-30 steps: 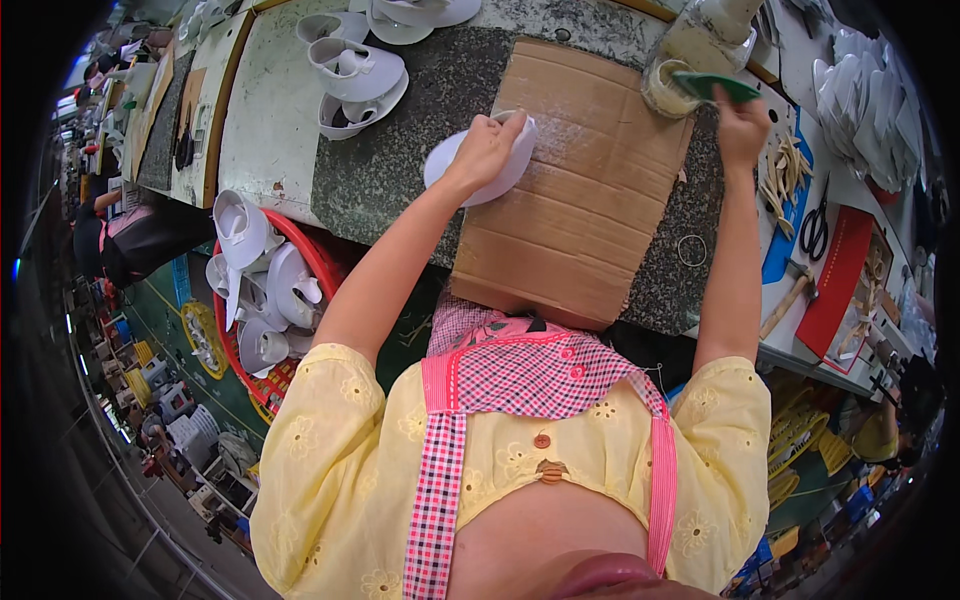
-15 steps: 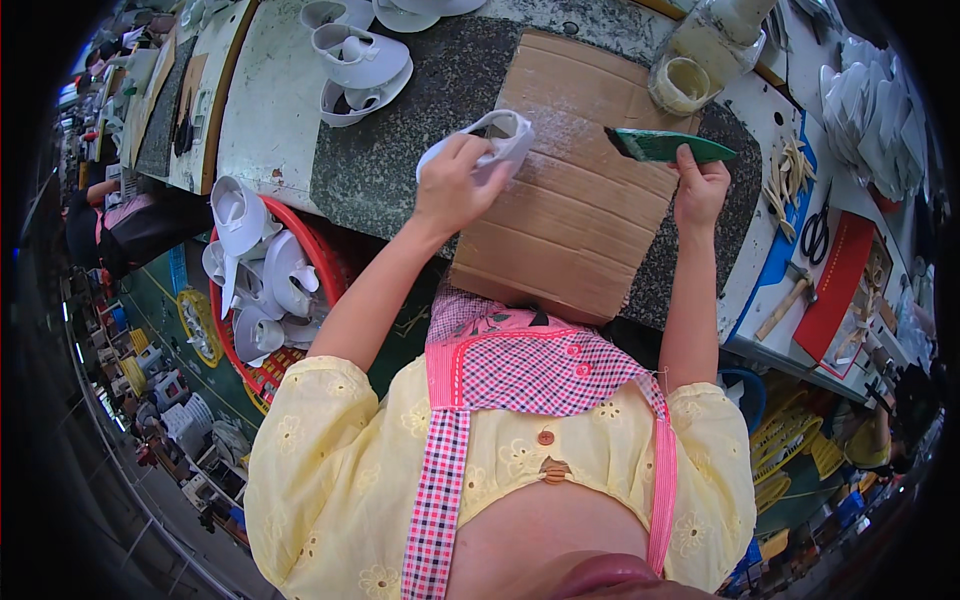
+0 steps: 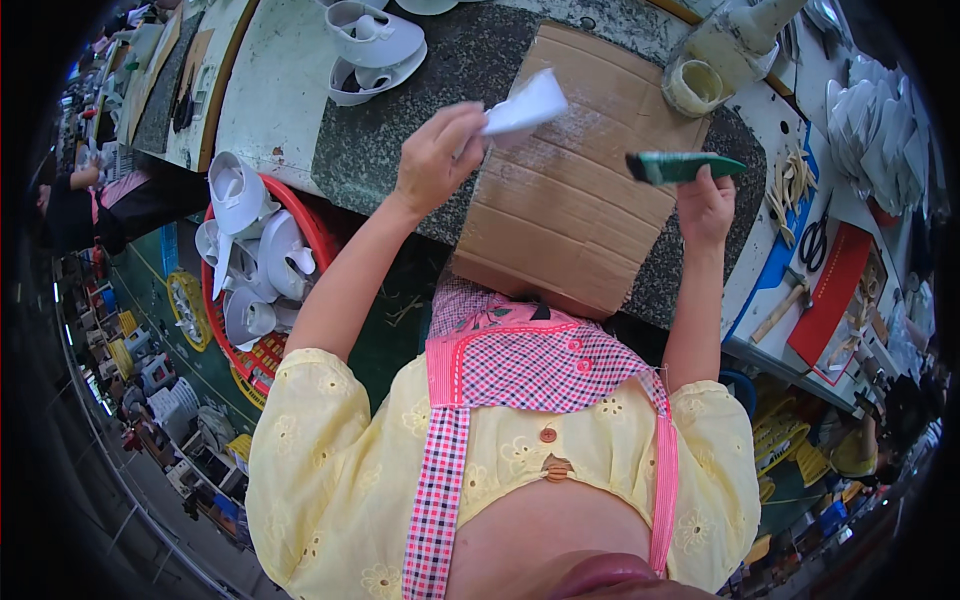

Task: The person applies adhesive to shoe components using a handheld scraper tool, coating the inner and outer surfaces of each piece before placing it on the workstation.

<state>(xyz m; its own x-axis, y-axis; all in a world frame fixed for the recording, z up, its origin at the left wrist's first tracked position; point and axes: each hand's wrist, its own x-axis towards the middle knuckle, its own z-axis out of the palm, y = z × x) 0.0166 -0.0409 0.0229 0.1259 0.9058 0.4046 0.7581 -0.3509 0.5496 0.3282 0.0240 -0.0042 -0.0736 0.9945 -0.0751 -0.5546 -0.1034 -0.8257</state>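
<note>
The left hand (image 3: 435,160) is raised above the bench (image 3: 400,130), its grip pinched on a small white piece (image 3: 527,103) — thumb and fingers close on one end so that most of the piece stands free, tilted up and to the right over the left part of the cardboard sheet (image 3: 580,190). Held that way, its open face seems turned toward the other hand. The right hand (image 3: 705,205) has its grip closed round the lower end of a green-handled brush (image 3: 683,166), which lies nearly level in the air with its dark tip pointing left, toward the white piece; the two are near but apart. Both are lifted clear of the cardboard, which covers the near edge of the bench in front of the person and hangs a little over it — probably there to spare the speckled top from drips and smears.

A pale round pot (image 3: 690,88) stands just past the far right corner of the cardboard, within easy reach of the brush hand. More white moulded pieces (image 3: 375,45) sit at the far left of the bench, and a red basket (image 3: 262,270) below its left edge holds a heap of similar ones. Scissors (image 3: 815,238) and a hammer (image 3: 785,305) lie on the side surface to the right.
</note>
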